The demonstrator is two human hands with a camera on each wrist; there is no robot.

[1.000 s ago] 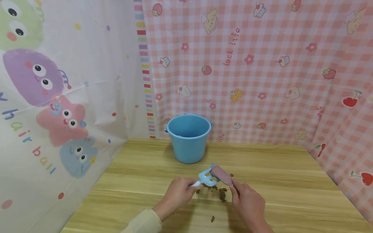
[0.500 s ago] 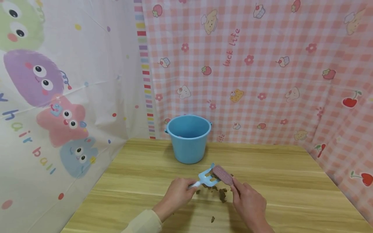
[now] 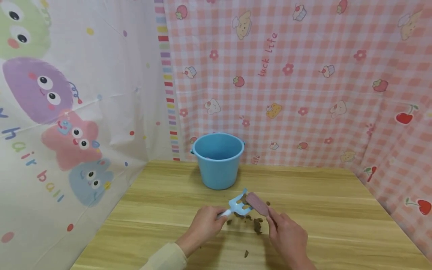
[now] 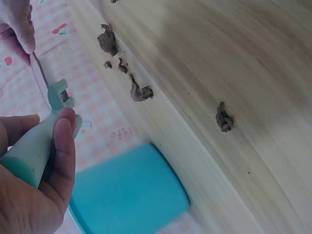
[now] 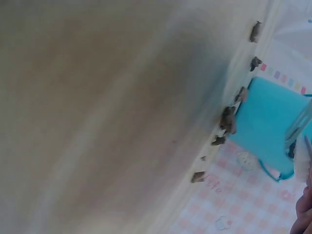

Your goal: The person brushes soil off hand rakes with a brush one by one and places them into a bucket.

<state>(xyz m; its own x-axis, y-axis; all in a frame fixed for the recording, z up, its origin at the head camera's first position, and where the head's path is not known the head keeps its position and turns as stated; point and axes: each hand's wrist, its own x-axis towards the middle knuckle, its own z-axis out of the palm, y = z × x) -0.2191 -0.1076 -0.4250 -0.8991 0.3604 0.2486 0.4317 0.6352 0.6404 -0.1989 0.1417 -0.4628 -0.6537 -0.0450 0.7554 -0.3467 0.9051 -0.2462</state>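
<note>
My left hand [image 3: 207,225] grips the pale handle of a light-blue toy garden fork [image 3: 236,207], held above the table. Brown crumbly matter [image 3: 244,198] clings to its tines. My right hand [image 3: 289,235] pinches the end of a mauve paddle-shaped tool [image 3: 258,204] with a dotted upper face. Its tip lies over the tines; its underside is hidden, and whether it is a brush or a file I cannot tell. Several brown clumps [image 3: 258,225] lie on the wood below. In the left wrist view the fingers wrap the fork's handle [image 4: 34,146]. The right hand barely shows in its own wrist view.
Behind the fork stands a blue bucket [image 3: 219,174], something pinkish just visible inside. One brown bit [image 3: 246,254] lies nearer the front of the wooden table [image 3: 320,210]. A pink checked cloth [image 3: 287,90] hangs behind and to the right, a white cartoon cloth [image 3: 128,75] on the left.
The fork has shifted slightly left, and more of the brown matter on its tines shows beside the mauve tool's tip. The clumps and bucket have stayed put.
</note>
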